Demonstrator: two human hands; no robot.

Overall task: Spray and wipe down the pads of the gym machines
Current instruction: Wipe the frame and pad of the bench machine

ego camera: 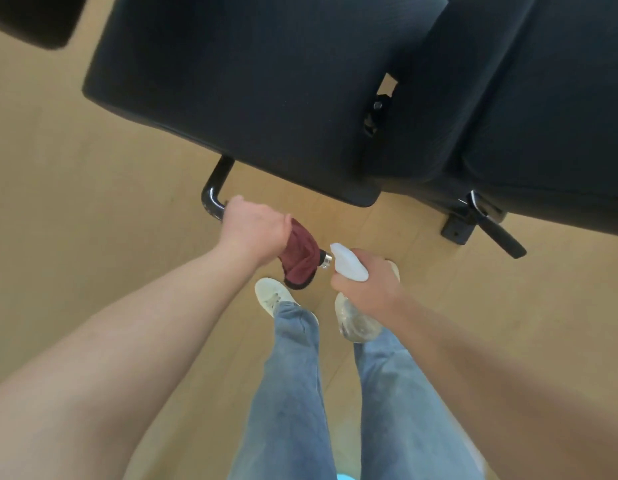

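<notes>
Hands close together — left hand (252,233) tight round maroon cloth (299,259), right hand (368,284) round spray bottle (349,264)

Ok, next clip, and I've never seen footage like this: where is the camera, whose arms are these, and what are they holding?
This is one picture from a camera worn on a person's head, looking down, so the arms, jeans and white shoes are their own. The left hand grips a dark red cloth wrapped around the black metal handle that sticks out below a bench's black seat pad. The right hand holds a spray bottle with a white trigger head and clear body, its nozzle close to the cloth. A second black pad lies to the right. Underneath is a light wooden floor.
</notes>
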